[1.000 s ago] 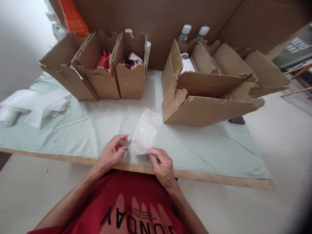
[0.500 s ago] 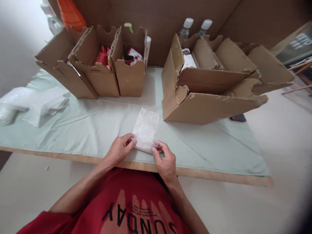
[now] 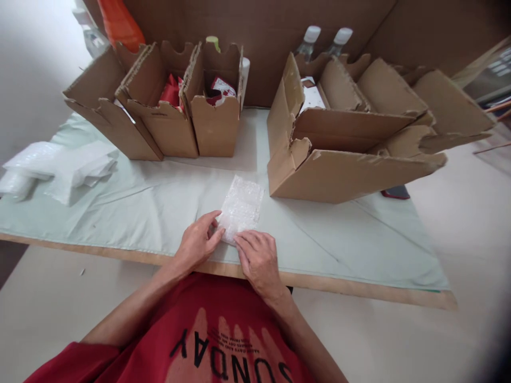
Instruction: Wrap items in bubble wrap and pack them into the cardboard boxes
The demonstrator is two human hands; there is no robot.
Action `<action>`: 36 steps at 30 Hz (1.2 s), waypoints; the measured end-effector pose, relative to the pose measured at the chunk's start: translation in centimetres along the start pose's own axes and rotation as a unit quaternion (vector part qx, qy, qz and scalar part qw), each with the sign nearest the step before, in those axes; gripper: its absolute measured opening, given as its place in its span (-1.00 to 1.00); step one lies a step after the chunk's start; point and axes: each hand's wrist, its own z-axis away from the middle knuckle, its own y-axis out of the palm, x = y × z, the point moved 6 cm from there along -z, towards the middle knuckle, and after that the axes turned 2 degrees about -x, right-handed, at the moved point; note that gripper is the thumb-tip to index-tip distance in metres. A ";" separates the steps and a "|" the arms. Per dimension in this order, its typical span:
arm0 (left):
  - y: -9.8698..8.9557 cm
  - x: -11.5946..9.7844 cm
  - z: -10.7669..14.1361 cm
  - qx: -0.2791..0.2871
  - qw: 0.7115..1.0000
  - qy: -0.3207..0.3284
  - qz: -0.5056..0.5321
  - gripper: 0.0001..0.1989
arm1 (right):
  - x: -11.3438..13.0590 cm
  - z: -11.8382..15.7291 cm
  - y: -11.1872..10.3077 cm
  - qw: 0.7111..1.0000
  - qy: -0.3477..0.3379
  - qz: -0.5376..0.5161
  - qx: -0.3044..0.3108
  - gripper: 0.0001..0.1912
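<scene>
A small piece of bubble wrap (image 3: 243, 201) lies on the cloth in front of me, close to the table's front edge. Its lower part looks folded over. At its left edge is my left hand (image 3: 199, 239), holding the wrap with curled fingers, the thumb lying on the near corner. My right hand (image 3: 259, 260) is closed, its fingers together and pressing on the near right part of the wrap. These fingers cover the near right corner. Whether anything lies inside the fold, I cannot tell.
Cardboard bins (image 3: 215, 127) holding packets stand at back left. More cardboard boxes (image 3: 359, 175) stand at right, with capped bottles (image 3: 309, 40) behind. Loose bubble wrap bags (image 3: 35, 165) lie far left. A dark flat object (image 3: 396, 192) shows beside the right boxes.
My right hand has moved left along the near edge of the bubble wrap, its fingers now on top of it. My left hand stays at the left edge. The view has shifted slightly.
</scene>
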 end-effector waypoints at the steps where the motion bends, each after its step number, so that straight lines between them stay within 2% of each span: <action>1: -0.3 -0.2 0.4 -0.018 0.999 0.026 -0.017 -0.57 | -0.1 -0.2 -0.1 1.000 0.000 -0.003 -0.002 -0.76; 3: -1.0 -0.8 1.2 -0.050 0.993 0.087 -0.063 -0.56 | -0.2 -0.4 -0.3 1.000 -0.002 -0.011 0.006 -0.79; 5: -1.3 -1.1 2.0 -0.055 0.981 0.145 -0.114 -0.58 | -0.2 -0.5 -0.2 0.999 0.000 -0.013 0.031 -0.79; 9: -0.7 -1.4 2.7 0.002 0.955 0.234 -0.184 -0.58 | -0.4 -0.6 0.6 0.997 0.007 0.014 0.071 -0.69; 11: -0.2 -1.3 2.5 0.032 0.944 0.254 -0.208 -0.54 | -0.4 -0.9 0.8 0.997 0.006 0.025 0.068 -0.72; 13: 0.0 -1.2 2.0 0.037 0.940 0.257 -0.219 -0.56 | -0.5 -1.2 0.7 0.998 0.003 0.026 0.059 -0.77; 16: -0.4 -1.3 1.4 0.024 0.948 0.252 -0.190 -0.64 | -0.7 -1.4 0.3 0.999 0.006 0.003 0.050 -0.80; 19: -0.6 -1.3 1.0 0.045 0.965 0.230 -0.114 -0.67 | -1.2 -1.5 -0.1 0.996 0.033 -0.059 0.057 -0.80; 22: -0.5 -0.9 0.5 0.070 0.983 0.167 -0.041 -0.67 | -2.1 -1.6 -0.2 0.987 0.084 -0.116 0.075 -0.79; 25: -0.2 -0.3 -0.4 0.068 0.994 0.085 -0.010 -0.65 | -2.7 -1.7 -0.3 0.982 0.116 -0.131 0.067 -0.79; 28: 0.0 -0.3 -1.3 0.061 0.997 0.039 0.000 -0.64 | -2.5 -1.5 -1.4 0.992 0.096 -0.082 -0.007 -0.77; 31: 0.1 -0.6 -1.9 0.064 0.998 0.021 -0.003 -0.64 | -2.0 -0.7 -2.2 0.996 0.057 -0.012 -0.070 -0.78; 36: 0.2 -1.0 -2.5 0.067 0.997 0.008 -0.029 -0.63 | -1.7 0.0 -1.3 0.997 0.004 0.043 -0.056 -0.74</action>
